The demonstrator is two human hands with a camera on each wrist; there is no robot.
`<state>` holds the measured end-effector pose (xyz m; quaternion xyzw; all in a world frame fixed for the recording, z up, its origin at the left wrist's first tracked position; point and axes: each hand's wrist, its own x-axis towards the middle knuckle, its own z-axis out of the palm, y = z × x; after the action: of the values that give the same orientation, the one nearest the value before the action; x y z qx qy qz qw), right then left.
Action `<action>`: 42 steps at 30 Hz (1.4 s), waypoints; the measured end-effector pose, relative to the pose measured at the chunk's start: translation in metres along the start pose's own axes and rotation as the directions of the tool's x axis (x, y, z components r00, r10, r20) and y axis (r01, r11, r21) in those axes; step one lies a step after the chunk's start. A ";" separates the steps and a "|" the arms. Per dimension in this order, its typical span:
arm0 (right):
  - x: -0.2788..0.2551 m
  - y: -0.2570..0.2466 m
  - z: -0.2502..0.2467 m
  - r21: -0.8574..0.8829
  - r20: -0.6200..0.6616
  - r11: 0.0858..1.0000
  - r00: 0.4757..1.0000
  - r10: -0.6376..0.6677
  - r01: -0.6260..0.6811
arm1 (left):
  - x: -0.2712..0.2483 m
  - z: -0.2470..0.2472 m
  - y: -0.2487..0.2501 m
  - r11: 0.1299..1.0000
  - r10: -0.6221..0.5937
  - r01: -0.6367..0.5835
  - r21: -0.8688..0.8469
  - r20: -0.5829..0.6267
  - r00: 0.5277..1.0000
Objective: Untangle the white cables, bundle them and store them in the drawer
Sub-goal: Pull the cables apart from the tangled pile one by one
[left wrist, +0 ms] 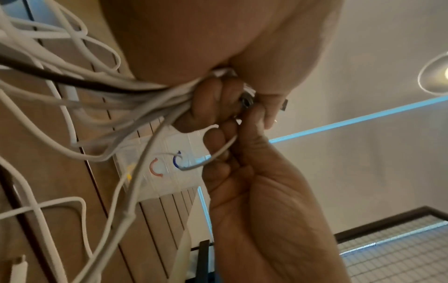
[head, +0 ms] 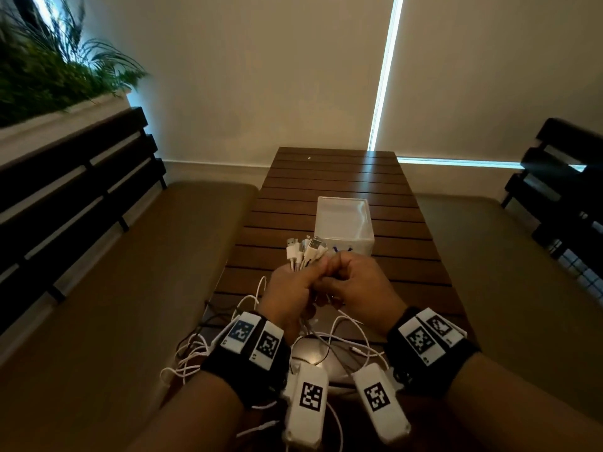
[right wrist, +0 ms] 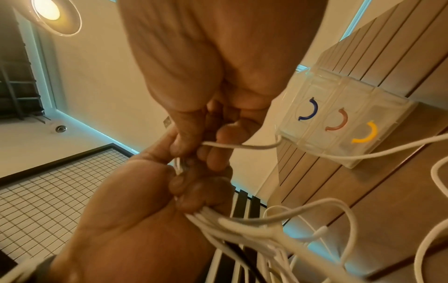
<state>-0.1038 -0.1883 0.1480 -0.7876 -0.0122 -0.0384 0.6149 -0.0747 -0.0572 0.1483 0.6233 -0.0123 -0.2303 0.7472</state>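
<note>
Over the near end of the wooden table, my left hand grips a bunch of white cables just below their plugs, which stick up out of the fist. My right hand is pressed against it. In the right wrist view the right hand pinches a single white cable, while the left hand clamps the bundle. The cables' long ends hang in loose tangled loops below both wrists. A translucent white drawer unit stands just beyond the hands; its drawers with blue, red and yellow handles look closed.
A black cable runs in among the white ones. A pale rounded object lies under the loops at the table's near edge. Cushioned benches with dark slatted backs flank the table on the left and right.
</note>
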 end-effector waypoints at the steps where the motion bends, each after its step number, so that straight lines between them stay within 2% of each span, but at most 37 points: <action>1: 0.000 0.001 -0.001 -0.004 0.029 1.000 1.000 0.007 -0.007 | 0.000 0.000 0.000 1.000 0.018 -0.018 0.015 -0.020 1.000; 4: -0.001 0.005 -0.003 -0.037 0.102 0.999 0.994 0.030 -0.027 | 0.002 -0.004 0.001 0.995 0.092 -0.089 0.037 -0.086 0.992; 7: 0.000 0.004 -0.001 -0.017 0.085 1.000 0.996 0.002 -0.001 | 0.001 -0.001 0.000 0.987 0.160 -0.158 0.031 -0.070 0.985; 10: 0.001 0.003 0.004 -0.020 0.065 1.000 0.998 0.003 -0.002 | 0.001 0.002 0.000 0.990 0.133 -0.137 -0.029 -0.111 0.985; 14: -0.001 0.014 -0.001 -0.191 0.241 0.982 0.970 0.041 0.006 | 0.006 -0.009 0.014 0.984 0.075 -0.113 -0.136 -0.258 0.963; 16: -0.003 0.023 -0.012 -0.247 0.296 0.969 0.952 0.080 -0.005 | 0.007 -0.020 0.029 0.967 0.080 -0.153 -0.202 -0.327 0.942; 19: -0.003 0.037 -0.037 -0.264 0.275 0.960 0.946 0.169 -0.094 | 0.006 -0.045 0.061 0.925 0.120 -0.248 -0.286 -0.401 0.908; 21: 0.002 0.039 -0.050 -0.224 0.245 0.967 0.954 0.175 -0.120 | 0.005 -0.060 0.077 0.874 0.191 -0.334 -0.352 -0.382 0.904; 24: 0.013 0.025 -0.054 -0.086 0.270 0.984 0.947 0.172 -0.154 | -0.001 -0.071 0.090 0.821 0.252 -0.369 -0.435 -0.305 0.919; 26: 0.018 0.017 -0.056 -0.007 0.317 0.985 0.933 0.168 -0.175 | -0.007 -0.072 0.101 0.824 0.317 -0.396 -0.406 -0.250 0.915; 27: 0.020 0.017 -0.059 -0.027 0.328 0.987 0.931 0.157 -0.156 | -0.011 -0.072 0.109 0.839 0.351 -0.426 -0.339 -0.262 0.899; 28: 0.021 0.017 -0.064 -0.078 0.329 0.988 0.933 0.149 -0.130 | -0.016 -0.076 0.118 0.842 0.410 -0.488 -0.231 -0.315 0.856; 29: 0.022 0.020 -0.071 -0.131 0.319 0.986 0.937 0.141 -0.103 | -0.021 -0.081 0.126 0.824 0.509 -0.565 -0.046 -0.378 0.773; 30: 0.022 0.022 -0.076 -0.187 0.291 0.978 0.946 0.140 -0.088 | -0.027 -0.088 0.134 0.762 0.636 -0.614 0.206 -0.417 0.649; 31: 0.023 0.023 -0.080 -0.227 0.254 0.971 0.957 0.138 -0.080 | -0.029 -0.091 0.140 0.676 0.736 -0.578 0.456 -0.389 0.554; 32: 0.024 0.022 -0.080 -0.274 0.210 0.959 0.969 0.131 -0.071 | -0.030 -0.095 0.142 0.581 0.800 -0.500 0.643 -0.336 0.497; 33: 0.026 0.020 -0.077 -0.326 0.163 0.944 0.981 0.103 -0.045 | -0.029 -0.091 0.140 0.580 0.780 -0.387 0.716 -0.351 0.519; 34: 0.027 0.013 -0.070 -0.381 0.125 0.924 0.991 0.055 -0.004 | -0.028 -0.078 0.133 0.594 0.736 -0.318 0.739 -0.341 0.585; 35: 0.028 0.004 -0.061 -0.421 0.110 0.906 0.994 0.002 0.045 | -0.026 -0.066 0.122 0.597 0.683 -0.302 0.743 -0.275 0.677; 36: 0.030 -0.007 -0.050 -0.448 0.119 0.888 0.991 -0.054 0.103 | -0.024 -0.051 0.109 0.595 0.632 -0.293 0.748 -0.211 0.746; 38: 0.034 -0.026 -0.030 -0.451 0.154 0.867 0.975 -0.160 0.213 | -0.016 -0.025 0.082 0.636 0.514 -0.281 0.719 -0.123 0.849; 40: 0.038 -0.034 -0.018 -0.439 0.149 0.852 0.958 -0.246 0.287 | -0.011 -0.009 0.060 0.639 0.400 -0.234 0.733 -0.056 0.915; 42: 0.039 -0.030 -0.014 -0.413 0.115 0.869 0.962 -0.247 0.273 | -0.007 -0.008 0.052 0.640 0.340 -0.202 0.742 -0.037 0.940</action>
<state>-0.0672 -0.1959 0.1839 -0.8943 -0.1272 -0.0995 0.4173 -0.0611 -0.0415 0.1975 0.8765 -0.1313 -0.0363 0.4617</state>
